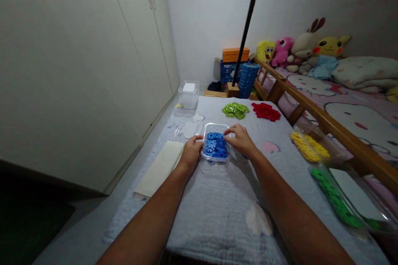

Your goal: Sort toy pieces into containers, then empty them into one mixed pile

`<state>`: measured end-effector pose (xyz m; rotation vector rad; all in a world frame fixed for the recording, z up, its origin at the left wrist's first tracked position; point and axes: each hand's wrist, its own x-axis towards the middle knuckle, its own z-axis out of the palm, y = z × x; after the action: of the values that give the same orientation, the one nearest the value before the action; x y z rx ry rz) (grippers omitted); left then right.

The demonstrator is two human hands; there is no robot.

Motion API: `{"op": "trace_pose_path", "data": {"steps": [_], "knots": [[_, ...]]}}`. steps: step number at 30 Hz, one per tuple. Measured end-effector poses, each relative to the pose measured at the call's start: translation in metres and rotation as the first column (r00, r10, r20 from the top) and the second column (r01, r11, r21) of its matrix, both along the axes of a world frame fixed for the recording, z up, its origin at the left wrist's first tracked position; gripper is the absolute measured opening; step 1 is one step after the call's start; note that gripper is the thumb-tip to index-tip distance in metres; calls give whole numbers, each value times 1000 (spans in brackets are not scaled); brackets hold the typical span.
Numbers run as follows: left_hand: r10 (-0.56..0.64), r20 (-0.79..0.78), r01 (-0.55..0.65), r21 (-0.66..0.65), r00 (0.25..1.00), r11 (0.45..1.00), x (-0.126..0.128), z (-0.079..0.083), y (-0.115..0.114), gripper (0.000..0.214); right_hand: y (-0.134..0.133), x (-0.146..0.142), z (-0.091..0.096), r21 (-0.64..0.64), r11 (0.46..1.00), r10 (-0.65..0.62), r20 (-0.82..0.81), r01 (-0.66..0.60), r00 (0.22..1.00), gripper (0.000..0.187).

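A clear plastic box (215, 159) stands on the cloth-covered table between my hands. Blue snowflake-shaped plastic pieces (214, 145) lie inside it in a layer. My left hand (192, 152) grips the box's left side, fingers at the rim and wall. Over the right rim, my right hand (241, 137) has its thumb and fingertips brought together beside the blue pieces. Whether a piece is pinched there is too small to make out. A clear lid (188, 128) with a white label lies just beyond my left hand.
A cream folded sheet or pad (160, 169) lies left. Green pieces (235, 110) and red pieces (266, 112) form piles at the back. Boxes of yellow pieces (309, 147) and green pieces (337, 198) line the right, beside a wooden bed rail (314, 107). A clear tub (188, 96) stands back left.
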<state>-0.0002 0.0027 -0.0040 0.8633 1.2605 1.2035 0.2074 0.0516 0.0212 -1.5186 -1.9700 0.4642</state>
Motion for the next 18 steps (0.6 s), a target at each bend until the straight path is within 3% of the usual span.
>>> {"op": "trace_pose_path", "data": {"steps": [5,12,18], "knots": [[-3,-1,3,8,1000,1000,0,0,0,37,-4,35,-6,121,983,-133,-45,138,990,26],[8,-1,-8,-4,1000,1000,0,3,-2,35,-16,100,-24,-65,976,-204,93,210,975,23],[11,-3,-11,0,1000,1000,1,5,-3,37,-26,111,-44,-80,986,-129,169,144,977,20]]}}
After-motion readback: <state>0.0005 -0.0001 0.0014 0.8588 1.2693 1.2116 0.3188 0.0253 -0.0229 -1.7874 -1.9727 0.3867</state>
